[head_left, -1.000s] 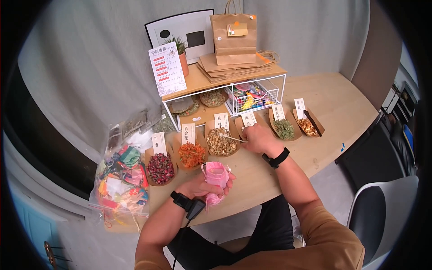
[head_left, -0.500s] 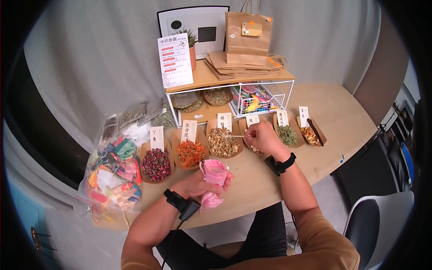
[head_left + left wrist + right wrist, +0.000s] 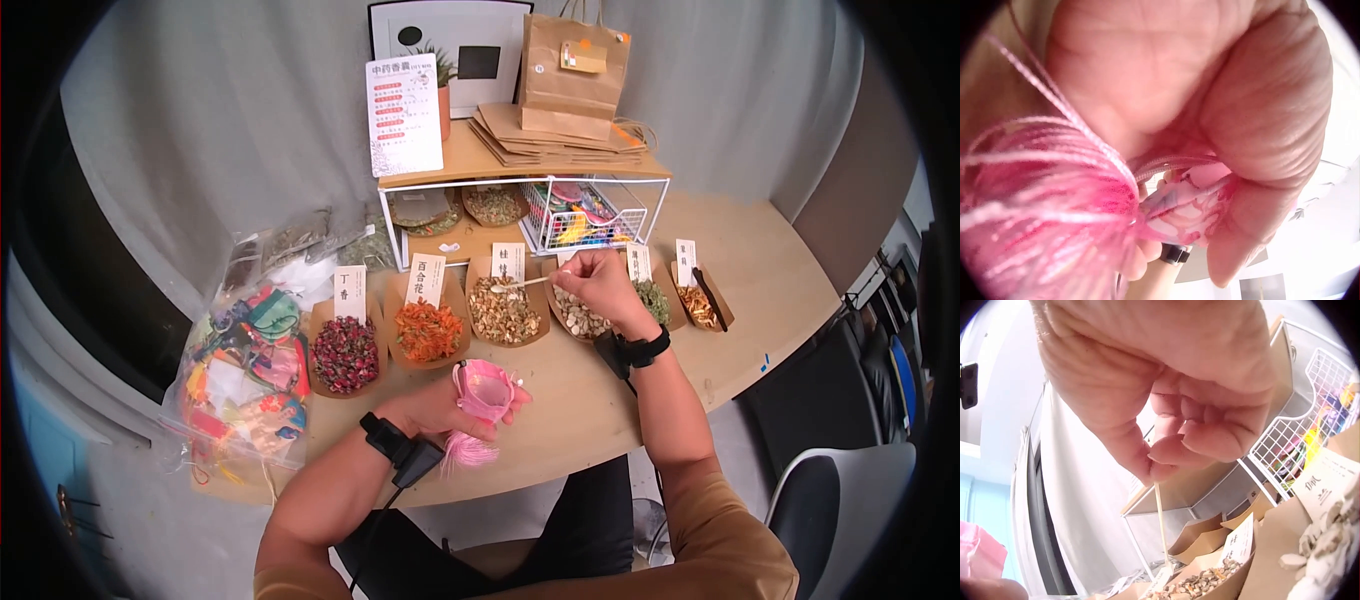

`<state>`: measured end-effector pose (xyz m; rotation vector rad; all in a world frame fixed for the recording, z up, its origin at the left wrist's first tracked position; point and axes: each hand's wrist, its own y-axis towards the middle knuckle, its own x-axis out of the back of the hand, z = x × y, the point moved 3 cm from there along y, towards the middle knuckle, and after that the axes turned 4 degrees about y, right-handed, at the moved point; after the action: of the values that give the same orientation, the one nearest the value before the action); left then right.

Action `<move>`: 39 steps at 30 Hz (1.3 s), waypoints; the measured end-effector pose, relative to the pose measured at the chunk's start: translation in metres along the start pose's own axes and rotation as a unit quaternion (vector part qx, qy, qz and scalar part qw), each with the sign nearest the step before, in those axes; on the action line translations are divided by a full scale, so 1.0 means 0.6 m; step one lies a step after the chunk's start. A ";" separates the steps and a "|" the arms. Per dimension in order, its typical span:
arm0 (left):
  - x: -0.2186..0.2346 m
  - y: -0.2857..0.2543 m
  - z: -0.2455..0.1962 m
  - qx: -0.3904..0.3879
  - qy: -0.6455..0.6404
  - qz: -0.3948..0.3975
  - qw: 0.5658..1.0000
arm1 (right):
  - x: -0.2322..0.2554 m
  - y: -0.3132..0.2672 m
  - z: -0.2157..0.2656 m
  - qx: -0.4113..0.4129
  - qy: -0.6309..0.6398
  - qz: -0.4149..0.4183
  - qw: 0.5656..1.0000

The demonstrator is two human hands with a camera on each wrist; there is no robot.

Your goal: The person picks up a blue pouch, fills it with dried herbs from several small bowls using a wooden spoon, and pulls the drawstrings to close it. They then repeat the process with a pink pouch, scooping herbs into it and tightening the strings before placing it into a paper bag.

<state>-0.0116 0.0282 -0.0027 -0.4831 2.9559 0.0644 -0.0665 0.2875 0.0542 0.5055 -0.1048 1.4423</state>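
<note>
My left hand (image 3: 430,408) holds a pink drawstring pouch (image 3: 486,390) with its mouth facing up and spread wide. A pink tassel (image 3: 1054,206) hangs below that hand. Between thumb and fingertips, my right hand (image 3: 605,288) pinches the thin pale handle of a small spoon (image 3: 527,283). The spoon's tip is over the tan dried flowers (image 3: 505,318), in the brown paper tray third from the left. Beneath the right hand lie pale dried slices (image 3: 578,312) in the neighbouring tray, their label partly hidden.
Left of these stand trays of dark red rosebuds (image 3: 346,356) and orange petals (image 3: 428,333). Green leaves (image 3: 652,300) and yellowish pieces with a dark strip (image 3: 700,305) stand right. A plastic bag of colourful pouches (image 3: 250,365) lies far left. Behind is a white-framed shelf (image 3: 520,182) with a wire basket (image 3: 585,228).
My right hand has risen, lifting the spoon a little from the tan flowers, and uncovers more of the pale slices. The pouch's mouth looks wider and rounder. The head view has shifted.
</note>
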 end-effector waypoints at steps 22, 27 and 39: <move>0.008 0.004 0.009 0.023 -0.049 -0.012 0.998 | 0.034 0.018 -0.074 -0.120 0.391 -0.055 0.911; 0.011 0.005 0.016 0.022 -0.058 -0.016 0.998 | 0.032 0.017 -0.075 -0.120 0.383 -0.056 0.914; 0.014 0.005 0.019 0.020 -0.069 -0.044 0.996 | 0.030 0.017 -0.080 -0.133 0.377 -0.038 0.916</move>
<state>-0.0192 0.0290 -0.0150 -0.5774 2.7923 0.0278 -0.0851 0.3230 0.0209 -0.2868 0.3309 1.4307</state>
